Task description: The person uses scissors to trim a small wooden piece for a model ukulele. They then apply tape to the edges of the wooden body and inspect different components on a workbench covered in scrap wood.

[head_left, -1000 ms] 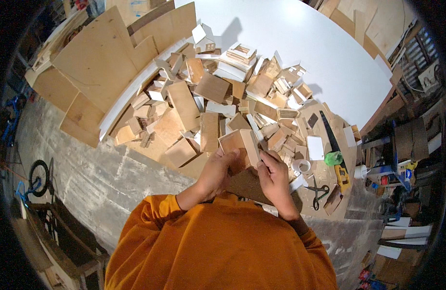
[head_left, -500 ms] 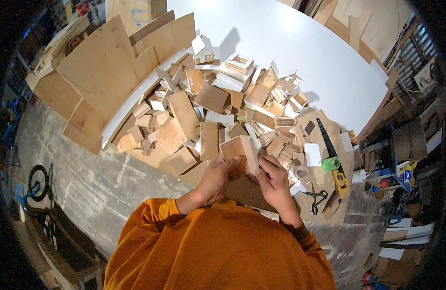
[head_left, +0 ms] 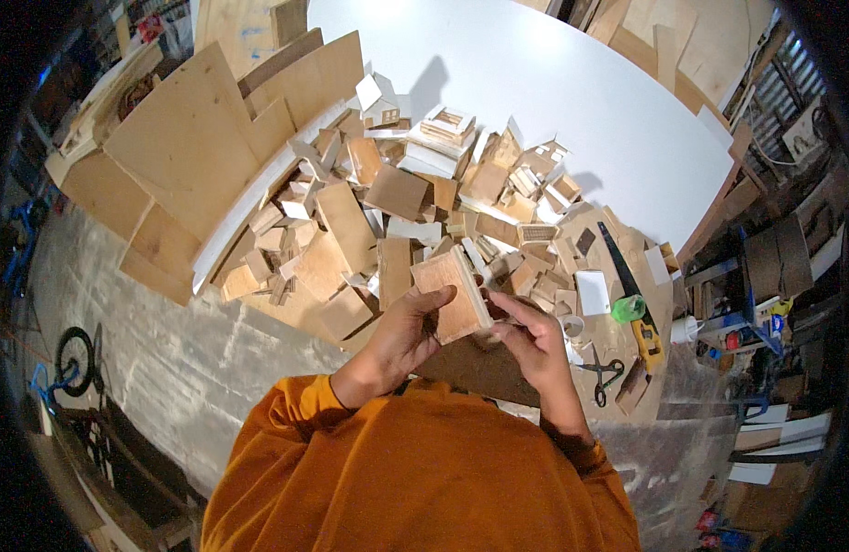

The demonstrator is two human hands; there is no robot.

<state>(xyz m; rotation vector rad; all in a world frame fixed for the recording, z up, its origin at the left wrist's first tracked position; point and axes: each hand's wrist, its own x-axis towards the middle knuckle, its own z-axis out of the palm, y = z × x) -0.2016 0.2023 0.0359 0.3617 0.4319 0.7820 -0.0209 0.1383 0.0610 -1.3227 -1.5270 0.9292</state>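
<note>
Low over the near edge of the pile, a small flat wooden box-like piece (head_left: 449, 293) is tilted, with its reddish-brown broad face toward me. My left hand (head_left: 398, 336) grips it from the left, the thumb lying across that face. At its right edge is my right hand (head_left: 537, 347), thumb and index finger parted; whether the fingertips touch the wood is hard to tell. Beyond the hands lies a heap of wooden offcuts (head_left: 346, 225) and small blocks. A little white-roofed model house (head_left: 378, 101) and a stacked model building (head_left: 443, 132) stand at its far side.
To the right lie a handsaw (head_left: 645, 345) with a yellow handle, a green bottle-like object (head_left: 628, 309), dark scissors (head_left: 605, 376) and a tape roll (head_left: 571, 327). Large plywood sheets (head_left: 185, 138) stand at the left. Behind the heap spreads a white board (head_left: 571, 74).
The wooden piece has turned in my left hand, so its broad face shows more and its side edge less. My right hand has loosened and shifted slightly right.
</note>
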